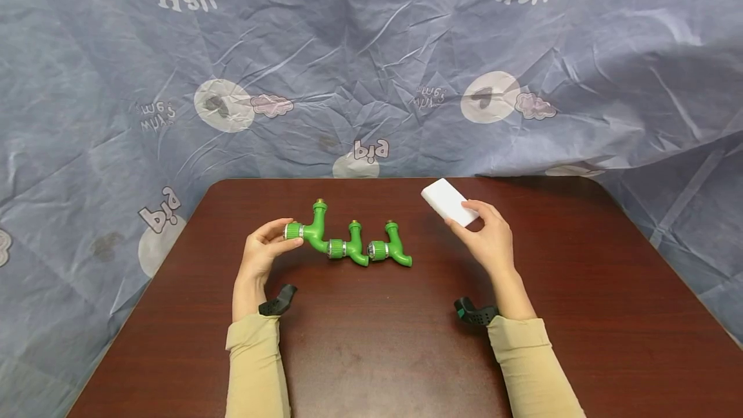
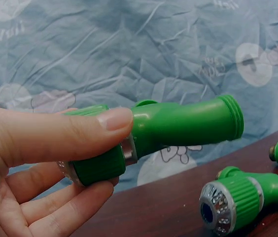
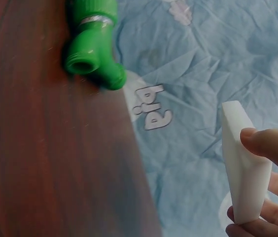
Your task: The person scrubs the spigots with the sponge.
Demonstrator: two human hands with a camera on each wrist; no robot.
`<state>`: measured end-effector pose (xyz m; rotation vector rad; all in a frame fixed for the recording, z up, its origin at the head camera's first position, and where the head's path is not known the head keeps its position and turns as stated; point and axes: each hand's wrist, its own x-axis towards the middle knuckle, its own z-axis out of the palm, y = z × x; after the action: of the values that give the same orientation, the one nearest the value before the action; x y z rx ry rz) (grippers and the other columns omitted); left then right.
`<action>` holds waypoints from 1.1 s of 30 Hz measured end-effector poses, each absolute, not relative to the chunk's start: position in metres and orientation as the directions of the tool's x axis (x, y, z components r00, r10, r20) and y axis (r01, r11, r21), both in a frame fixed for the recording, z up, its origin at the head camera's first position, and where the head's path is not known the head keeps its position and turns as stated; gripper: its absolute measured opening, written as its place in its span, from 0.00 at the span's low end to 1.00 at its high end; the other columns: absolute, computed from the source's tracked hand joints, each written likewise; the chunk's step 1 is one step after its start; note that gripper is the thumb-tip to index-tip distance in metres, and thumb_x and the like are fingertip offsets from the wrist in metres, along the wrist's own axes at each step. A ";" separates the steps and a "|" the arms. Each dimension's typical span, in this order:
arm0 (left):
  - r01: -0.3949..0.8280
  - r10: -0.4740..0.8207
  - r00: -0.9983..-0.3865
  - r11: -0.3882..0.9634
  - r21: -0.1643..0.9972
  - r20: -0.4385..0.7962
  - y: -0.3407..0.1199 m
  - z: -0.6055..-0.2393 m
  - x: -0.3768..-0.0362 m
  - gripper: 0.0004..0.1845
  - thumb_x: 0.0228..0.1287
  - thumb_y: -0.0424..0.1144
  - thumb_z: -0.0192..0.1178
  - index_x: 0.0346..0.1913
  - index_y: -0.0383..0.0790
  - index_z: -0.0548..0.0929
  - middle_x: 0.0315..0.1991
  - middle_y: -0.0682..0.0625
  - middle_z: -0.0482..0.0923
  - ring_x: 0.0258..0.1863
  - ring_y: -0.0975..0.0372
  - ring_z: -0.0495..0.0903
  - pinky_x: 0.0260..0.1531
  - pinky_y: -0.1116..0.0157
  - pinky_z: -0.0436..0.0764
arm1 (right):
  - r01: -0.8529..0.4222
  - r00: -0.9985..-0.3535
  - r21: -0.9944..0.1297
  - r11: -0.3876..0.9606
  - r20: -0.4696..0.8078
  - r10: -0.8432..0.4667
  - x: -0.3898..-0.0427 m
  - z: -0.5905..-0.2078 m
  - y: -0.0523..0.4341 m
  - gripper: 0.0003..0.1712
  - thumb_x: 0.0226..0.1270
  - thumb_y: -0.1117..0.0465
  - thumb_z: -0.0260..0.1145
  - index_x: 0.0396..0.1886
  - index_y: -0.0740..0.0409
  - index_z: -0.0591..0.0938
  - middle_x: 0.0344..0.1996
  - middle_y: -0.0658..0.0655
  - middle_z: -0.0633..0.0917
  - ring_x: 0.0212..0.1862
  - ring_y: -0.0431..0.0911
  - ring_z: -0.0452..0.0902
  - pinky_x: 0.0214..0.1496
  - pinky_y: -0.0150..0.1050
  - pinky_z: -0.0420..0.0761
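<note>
My left hand (image 1: pixel 261 253) holds a green plastic tap (image 1: pixel 315 232) by its ribbed knob, thumb on the near side and fingers behind. In the left wrist view the held tap (image 2: pixel 188 122) is raised above the table, its spout pointing right. Two similar green taps lie to its right, a middle tap (image 1: pixel 356 247) and a right tap (image 1: pixel 396 249), each with a silver-ringed knob and a brass-coloured tip. On the right, my right hand (image 1: pixel 491 240) pinches a white rectangular block that looks like a sponge (image 1: pixel 445 202), held above the table between thumb and fingers (image 3: pixel 264 228).
A dark reddish-brown table (image 1: pixel 383 353) spreads beneath both hands. Behind it hangs a wrinkled blue-grey cloth (image 1: pixel 360 69) printed with cartoons and letters. Black straps with a camera mount (image 1: pixel 476 313) sit on both wrists, below the beige sleeves (image 1: pixel 255 366).
</note>
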<state>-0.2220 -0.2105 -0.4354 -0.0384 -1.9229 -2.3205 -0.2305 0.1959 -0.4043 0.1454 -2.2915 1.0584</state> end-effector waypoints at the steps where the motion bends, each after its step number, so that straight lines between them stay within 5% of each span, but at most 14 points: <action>1: 0.106 -0.083 -0.992 -0.176 0.979 0.092 -0.211 -0.436 -0.223 0.29 0.44 0.20 0.70 0.54 0.32 0.78 0.39 0.55 0.82 0.35 0.63 0.83 0.35 0.69 0.79 | -0.321 -0.819 -0.662 0.678 0.553 0.152 -0.231 -0.407 0.197 0.26 0.45 0.57 0.77 0.46 0.60 0.83 0.49 0.60 0.81 0.49 0.53 0.76 0.41 0.44 0.72; 16: 0.001 -0.050 -0.999 -0.051 0.999 -0.002 -0.219 -0.458 -0.232 0.34 0.41 0.23 0.72 0.56 0.27 0.74 0.38 0.56 0.81 0.34 0.64 0.82 0.36 0.69 0.80 | -0.185 -0.889 -0.671 0.718 0.426 0.168 -0.240 -0.442 0.206 0.29 0.48 0.52 0.76 0.49 0.61 0.82 0.51 0.62 0.80 0.52 0.56 0.75 0.48 0.51 0.74; 33: -0.134 -0.072 -0.989 0.113 0.985 -0.126 -0.216 -0.459 -0.235 0.33 0.41 0.29 0.74 0.57 0.34 0.77 0.55 0.44 0.74 0.36 0.65 0.82 0.35 0.70 0.80 | -0.104 -0.929 -0.652 0.751 0.334 0.161 -0.242 -0.457 0.207 0.30 0.48 0.51 0.76 0.51 0.60 0.81 0.52 0.61 0.80 0.52 0.57 0.75 0.51 0.52 0.73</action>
<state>-0.2351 -0.2156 -0.4590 0.2196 -2.3784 -2.1119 -0.2417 0.2067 -0.4570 -0.0436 -2.5790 0.9916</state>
